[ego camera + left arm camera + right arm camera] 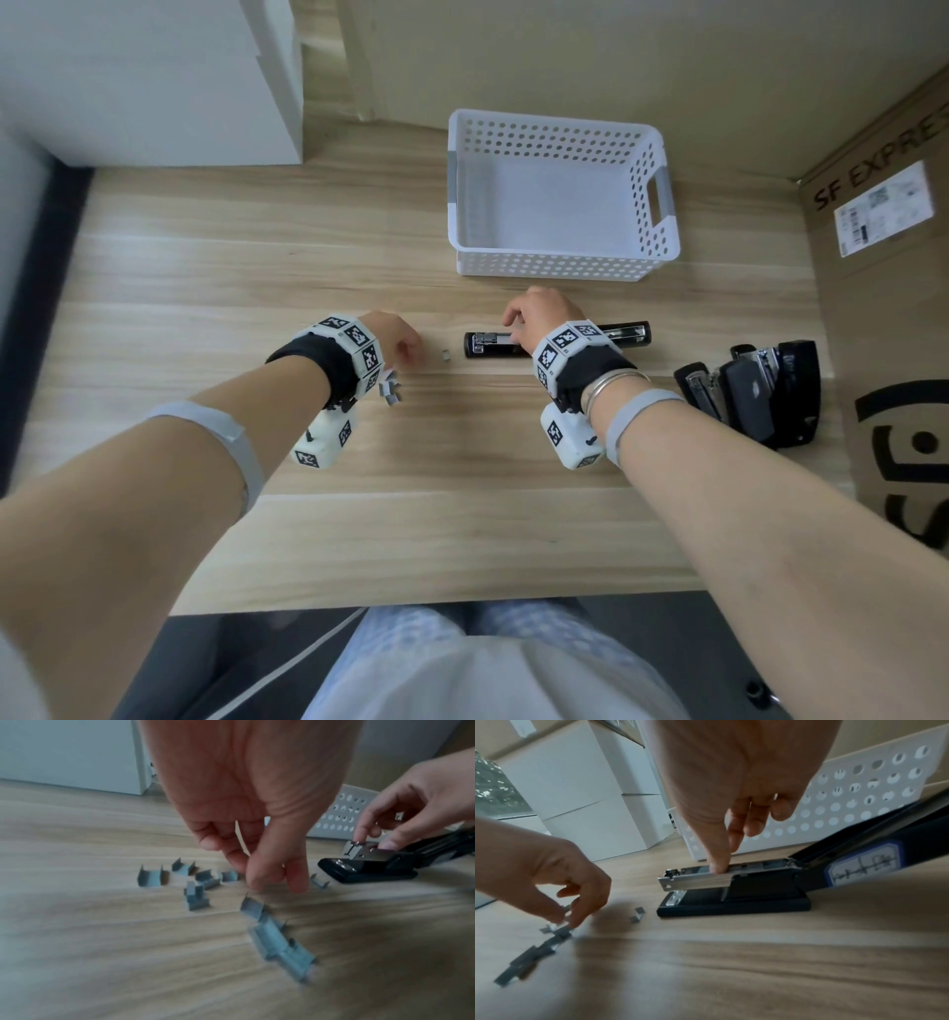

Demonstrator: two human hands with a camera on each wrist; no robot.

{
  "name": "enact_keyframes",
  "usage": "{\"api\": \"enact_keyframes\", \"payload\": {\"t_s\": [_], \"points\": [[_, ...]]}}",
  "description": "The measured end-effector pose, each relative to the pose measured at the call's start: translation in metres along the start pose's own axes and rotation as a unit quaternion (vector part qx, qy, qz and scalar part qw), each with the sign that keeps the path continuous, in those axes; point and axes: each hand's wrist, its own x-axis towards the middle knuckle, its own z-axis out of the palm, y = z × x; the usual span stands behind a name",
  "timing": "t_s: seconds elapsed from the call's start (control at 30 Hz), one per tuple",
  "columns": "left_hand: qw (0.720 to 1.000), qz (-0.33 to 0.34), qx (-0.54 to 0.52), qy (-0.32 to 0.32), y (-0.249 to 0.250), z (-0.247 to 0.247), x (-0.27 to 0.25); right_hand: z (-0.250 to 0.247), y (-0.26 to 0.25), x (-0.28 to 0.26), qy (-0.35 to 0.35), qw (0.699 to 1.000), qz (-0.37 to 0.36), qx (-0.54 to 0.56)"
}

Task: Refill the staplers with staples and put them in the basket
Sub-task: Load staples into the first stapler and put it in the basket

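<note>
A black stapler lies flat on the wooden table with its lid swung fully open and its metal magazine exposed. My right hand pinches the magazine from above, thumb on the near side, a finger behind. Left of it, my left hand reaches down into several loose staple pieces, and thumb and forefinger seem to pinch one short piece. A longer staple strip lies nearer me. One small piece sits between hand and stapler. The white perforated basket stands behind, with nothing in it.
More black staplers are piled at the right, against a cardboard box. White boxes stand at the far left. The table's front edge runs just above my lap.
</note>
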Motion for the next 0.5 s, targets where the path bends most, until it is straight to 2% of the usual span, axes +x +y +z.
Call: {"api": "enact_keyframes", "payload": {"t_s": [0.17, 0.33, 0.5], "points": [[0.995, 0.010, 0.091, -0.028, -0.002, 0.008, -0.003, -0.002, -0.005, -0.006, 0.006, 1.000, 0.005, 0.000], [0.995, 0.019, 0.095, 0.013, -0.005, 0.025, 0.001, 0.001, -0.006, -0.011, 0.017, 1.000, 0.009, 0.010], [0.996, 0.023, 0.088, 0.015, -0.004, 0.022, 0.001, 0.000, -0.003, -0.014, 0.018, 1.000, 0.013, 0.011]]}}
